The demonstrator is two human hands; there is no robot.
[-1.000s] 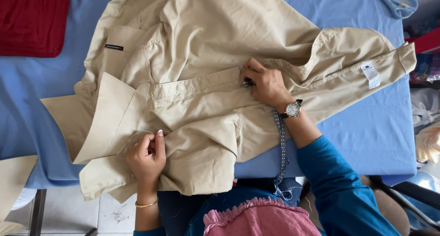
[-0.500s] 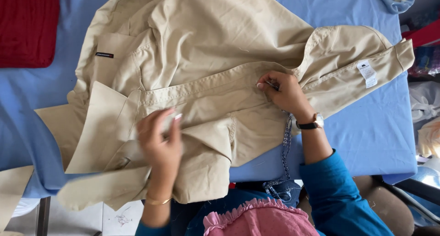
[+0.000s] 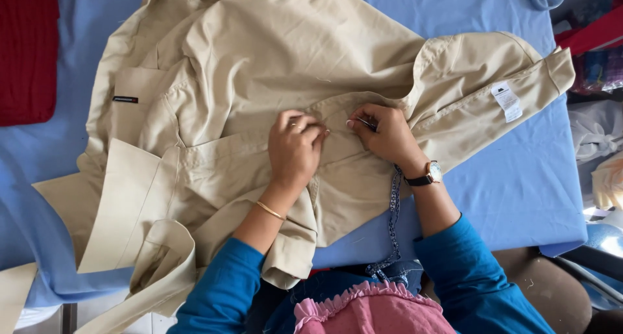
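You are working on a beige jacket [image 3: 292,61] spread across the blue table [image 3: 519,178]. Keep the seam flat and taut. At six o'clock, your left hand [image 3: 293,149] is curling, fingertips pinching the fabric. At three o'clock beside it, your right hand [image 3: 384,134] is pinching what looks like a thin needle [image 3: 365,121] against the seam.
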